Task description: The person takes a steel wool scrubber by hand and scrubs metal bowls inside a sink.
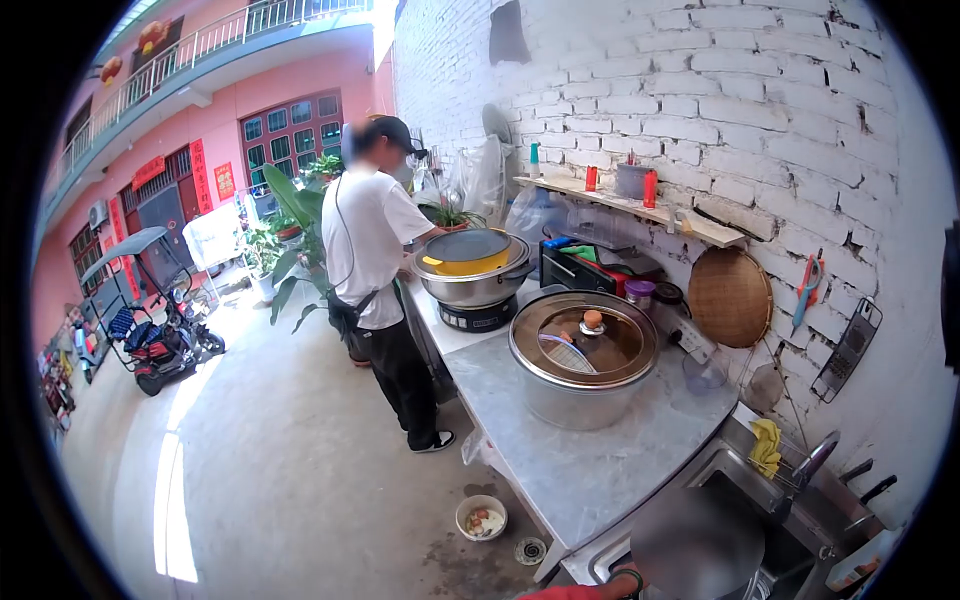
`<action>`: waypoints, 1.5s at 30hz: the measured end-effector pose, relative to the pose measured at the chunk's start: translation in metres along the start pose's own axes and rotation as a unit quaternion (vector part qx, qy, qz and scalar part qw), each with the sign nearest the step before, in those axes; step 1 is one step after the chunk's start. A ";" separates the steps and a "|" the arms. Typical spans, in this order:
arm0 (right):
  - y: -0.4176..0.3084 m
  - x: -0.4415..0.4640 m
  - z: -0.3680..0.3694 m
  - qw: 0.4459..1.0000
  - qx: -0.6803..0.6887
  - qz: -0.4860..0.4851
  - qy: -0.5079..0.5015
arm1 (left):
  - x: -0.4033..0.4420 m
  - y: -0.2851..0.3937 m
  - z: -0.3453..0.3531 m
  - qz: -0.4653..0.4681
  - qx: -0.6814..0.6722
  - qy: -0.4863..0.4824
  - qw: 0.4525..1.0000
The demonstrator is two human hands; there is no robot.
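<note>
At the bottom edge, my left hand (628, 581) reaches in from a red sleeve, with a dark green bangle at the wrist. A round blurred patch (697, 543) covers the area just beyond it, so the fingers and anything in them are hidden. The hand is at the near edge of a metal sink (728, 464). Over the sink stand a curved tap (822, 456) and a yellow cloth (766, 446). My right hand is out of view.
A large lidded pot (575, 402) stands on the grey counter (520, 420). Beyond it, a person in a white shirt (365, 225) stands beside a steel pan (470, 291) on a black cooker (478, 316). A bowl of scraps (482, 518) sits on the floor.
</note>
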State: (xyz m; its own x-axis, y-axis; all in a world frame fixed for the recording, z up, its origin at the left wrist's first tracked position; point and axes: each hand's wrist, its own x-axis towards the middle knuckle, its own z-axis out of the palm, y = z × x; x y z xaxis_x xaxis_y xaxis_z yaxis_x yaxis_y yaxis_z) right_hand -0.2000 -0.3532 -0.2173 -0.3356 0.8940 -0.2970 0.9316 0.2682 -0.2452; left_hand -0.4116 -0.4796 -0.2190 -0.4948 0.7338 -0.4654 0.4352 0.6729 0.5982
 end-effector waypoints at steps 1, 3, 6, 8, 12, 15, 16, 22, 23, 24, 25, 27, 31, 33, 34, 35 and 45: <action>0.003 0.004 0.001 1.000 -0.019 -0.006 0.002 | 0.036 -0.023 0.028 0.025 0.112 -0.022 0.993; 0.011 0.014 0.004 0.998 -0.057 -0.021 0.006 | -0.017 0.011 -0.012 -0.025 0.042 -0.056 0.997; 0.027 0.030 0.013 0.992 -0.114 -0.044 0.015 | -0.023 0.015 -0.014 -0.043 0.044 -0.033 0.998; 0.041 0.041 0.022 0.987 -0.149 -0.063 0.023 | -0.024 0.017 -0.013 -0.048 0.054 -0.031 0.997; 0.048 0.055 0.047 0.976 -0.185 -0.113 0.028 | -0.033 0.024 -0.022 -0.047 0.071 -0.058 0.995; 0.043 0.058 0.065 0.970 -0.182 -0.162 0.020 | -0.029 0.024 -0.020 -0.032 0.073 -0.064 0.995; 0.039 0.056 0.067 0.973 -0.146 -0.179 -0.008 | -0.028 0.022 -0.018 -0.020 0.077 -0.060 0.995; -0.003 0.039 0.051 0.976 -0.053 -0.195 -0.086 | -0.028 0.020 -0.014 -0.023 0.064 -0.024 0.997; -0.006 0.037 0.048 0.983 -0.104 -0.145 -0.044 | -0.024 0.018 -0.012 -0.026 0.064 -0.030 0.997; -0.002 0.039 0.047 0.983 -0.104 -0.142 -0.051 | -0.021 0.016 -0.011 -0.036 0.065 -0.036 0.997; 0.005 0.044 0.047 0.993 -0.072 -0.078 -0.046 | -0.018 0.013 -0.009 -0.045 0.065 -0.043 0.996; 0.018 0.052 0.042 0.998 -0.040 -0.008 -0.048 | -0.025 0.023 -0.019 -0.055 0.059 -0.040 0.996; 0.037 0.078 0.064 0.998 -0.019 0.030 0.044 | -0.021 0.024 -0.010 -0.076 0.009 -0.012 0.997; 0.039 0.094 0.076 0.979 0.135 0.000 0.152 | -0.011 0.015 0.005 -0.075 -0.005 -0.016 0.997; 0.036 0.109 0.080 0.979 0.138 0.004 0.150 | -0.006 0.010 0.013 -0.072 -0.022 -0.016 0.997; 0.031 0.127 0.089 0.977 0.161 0.013 0.140 | -0.001 0.002 0.022 -0.031 -0.029 -0.009 0.999; -0.072 0.052 0.087 0.928 0.198 -0.242 -0.203 | -0.006 0.017 0.007 -0.072 -0.034 0.086 0.993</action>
State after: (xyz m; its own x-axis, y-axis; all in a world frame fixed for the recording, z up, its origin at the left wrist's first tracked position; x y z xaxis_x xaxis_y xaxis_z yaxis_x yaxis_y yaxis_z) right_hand -0.2967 -0.3570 -0.2953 -0.8004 0.4737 -0.3673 0.5615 0.3778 -0.7362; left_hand -0.3959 -0.4721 -0.2111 -0.6722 0.5997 -0.4343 0.3012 0.7573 0.5795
